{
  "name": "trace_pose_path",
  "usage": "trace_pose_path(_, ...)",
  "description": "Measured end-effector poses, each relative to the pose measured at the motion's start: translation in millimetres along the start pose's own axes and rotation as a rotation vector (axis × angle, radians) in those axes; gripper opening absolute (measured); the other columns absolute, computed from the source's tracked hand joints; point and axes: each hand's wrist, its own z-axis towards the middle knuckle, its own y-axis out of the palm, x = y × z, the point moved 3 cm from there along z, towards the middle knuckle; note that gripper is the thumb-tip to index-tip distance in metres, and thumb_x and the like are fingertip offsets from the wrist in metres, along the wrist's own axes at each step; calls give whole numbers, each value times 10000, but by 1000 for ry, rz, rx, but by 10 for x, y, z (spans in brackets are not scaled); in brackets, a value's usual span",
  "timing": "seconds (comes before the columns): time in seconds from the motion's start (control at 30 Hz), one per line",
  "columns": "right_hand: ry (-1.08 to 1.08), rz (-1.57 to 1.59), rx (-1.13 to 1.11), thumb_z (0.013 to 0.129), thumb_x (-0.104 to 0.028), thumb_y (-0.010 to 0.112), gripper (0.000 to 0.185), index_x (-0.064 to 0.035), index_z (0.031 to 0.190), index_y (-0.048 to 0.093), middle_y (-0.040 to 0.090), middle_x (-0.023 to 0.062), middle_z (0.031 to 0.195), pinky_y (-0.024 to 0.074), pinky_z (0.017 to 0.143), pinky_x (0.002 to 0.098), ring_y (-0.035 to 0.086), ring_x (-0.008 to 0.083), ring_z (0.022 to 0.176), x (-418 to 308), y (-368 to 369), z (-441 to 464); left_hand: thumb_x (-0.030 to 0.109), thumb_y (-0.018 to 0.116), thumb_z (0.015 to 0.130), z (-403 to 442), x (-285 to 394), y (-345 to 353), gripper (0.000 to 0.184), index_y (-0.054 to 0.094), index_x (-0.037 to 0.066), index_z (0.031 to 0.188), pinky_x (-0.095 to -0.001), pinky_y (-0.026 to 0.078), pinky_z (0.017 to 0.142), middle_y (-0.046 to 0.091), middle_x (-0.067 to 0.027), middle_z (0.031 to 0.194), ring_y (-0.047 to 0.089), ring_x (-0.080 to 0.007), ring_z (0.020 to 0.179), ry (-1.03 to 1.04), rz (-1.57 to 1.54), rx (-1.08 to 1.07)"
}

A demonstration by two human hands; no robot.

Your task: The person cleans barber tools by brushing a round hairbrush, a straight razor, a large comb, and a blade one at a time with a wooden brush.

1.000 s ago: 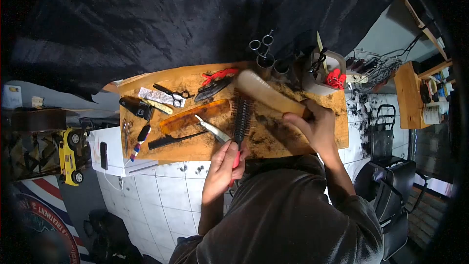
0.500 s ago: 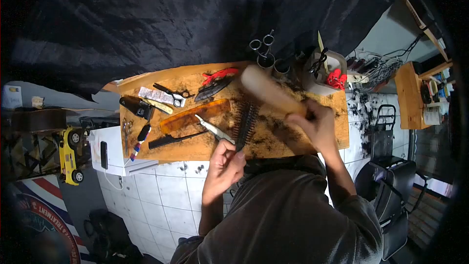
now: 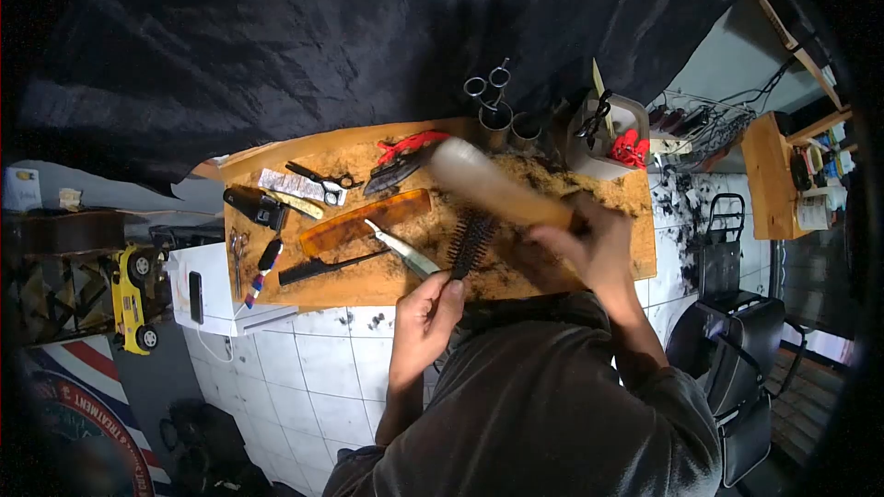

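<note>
My left hand (image 3: pixel 426 317) is closed on a black round hairbrush (image 3: pixel 470 244), its bristled head pointing away from me over the wooden table. A straight razor (image 3: pixel 405 248) with a pale handle lies just left of this brush, its near end meeting my fingers; whether they hold it too I cannot tell. My right hand (image 3: pixel 599 244) grips a duster brush (image 3: pixel 493 186) with a light, motion-blurred head, passing above the hairbrush. Left of the razor are a large brown comb (image 3: pixel 366 221) and a black tail comb (image 3: pixel 322 267).
Dark hair clippings litter the wooden table (image 3: pixel 589 267). Black scissors (image 3: pixel 322 179), a hair clipper (image 3: pixel 253 207) and red-handled tool (image 3: pixel 412 144) lie on it. Behind stand a cup with scissors (image 3: pixel 495 124) and a grey bin (image 3: pixel 589 161). A black chair (image 3: pixel 741 350) is at right.
The duster brush in my right hand has swung slightly left and down over the hairbrush. My left hand's fingers have shifted, and the hairbrush is turned a little.
</note>
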Motion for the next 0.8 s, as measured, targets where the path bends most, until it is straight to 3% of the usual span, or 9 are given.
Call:
trace_pose_path(0.17, 74, 120, 118, 712, -411, 809, 475, 29, 796, 650, 647, 178, 712, 499, 609, 358, 654, 328, 656, 79, -221, 126, 113, 444, 1003, 37, 41, 37, 169, 562, -9, 1006, -191, 315, 478, 544, -21, 714, 418, -44, 545, -62, -304, -70)
trace_pose_path(0.27, -114, 120, -238, 694, -450, 810, 512, 25, 802, 653, 666, 171, 761, 501, 643, 372, 662, 324, 696, 57, -2, -103, 109, 424, 1008, 99, 13, 63, 156, 537, 6, 1039, -191, 300, 456, 550, -33, 733, 398, -48, 515, -53, -288, -33)
trace_pose_path(0.33, -262, 42, -245, 671, -296, 854, 405, 16, 841, 658, 645, 158, 787, 480, 686, 316, 650, 218, 740, -102, 128, -226, 100, 417, 1008, 113, -18, 7, 123, 497, 21, 1056, -191, 287, 446, 550, -32, 742, 385, -44, 505, -44, -246, -167)
trace_pose_path(0.37, -315, 66, -153, 671, -315, 853, 407, 13, 806, 653, 623, 163, 709, 481, 628, 325, 633, 234, 653, -98, 156, -214, 75, 428, 1000, 100, -7, 5, 55, 447, 40, 1038, -194, 267, 435, 531, -23, 720, 386, -36, 510, -97, -325, -162)
trace_pose_path(0.53, -40, -124, 193, 720, -315, 823, 410, 33, 822, 631, 560, 100, 549, 396, 470, 279, 524, 127, 489, 183, -73, 131, -1, 463, 968, 55, -34, 36, 122, 372, 72, 932, -209, 244, 436, 436, 17, 659, 338, -26, 503, -34, -371, -226)
trace_pose_path(0.57, 99, 17, 198, 770, -263, 783, 351, 43, 850, 632, 582, 79, 575, 379, 477, 249, 518, 79, 523, 135, -163, 169, -7, 464, 966, 58, -60, 30, 135, 364, 76, 928, -211, 244, 436, 435, 18, 659, 334, -27, 503, -8, -360, -262)
trace_pose_path(0.7, 61, 226, 23, 746, -332, 796, 391, 18, 837, 648, 645, 160, 694, 482, 600, 339, 619, 175, 637, 159, -121, 25, 30, 426, 992, 116, 30, 95, 61, 417, 55, 937, -205, 272, 453, 466, -12, 664, 362, -45, 505, -30, -397, -137)
trace_pose_path(0.73, -9, 210, -165, 751, -202, 776, 291, 33, 864, 646, 654, 121, 727, 482, 649, 301, 618, 163, 676, 83, -71, -40, 47, 426, 997, 125, 25, 90, 40, 438, 47, 958, -203, 272, 455, 467, -14, 667, 363, -46, 507, -37, -378, -129)
trace_pose_path(0.8, -254, 135, -233, 691, -237, 832, 369, 33, 862, 648, 658, 154, 761, 492, 697, 318, 649, 205, 719, -71, 66, -159, 80, 427, 1006, 132, -21, 83, 71, 479, 31, 1002, -198, 273, 458, 469, -18, 672, 364, -48, 511, -55, -342, -115)
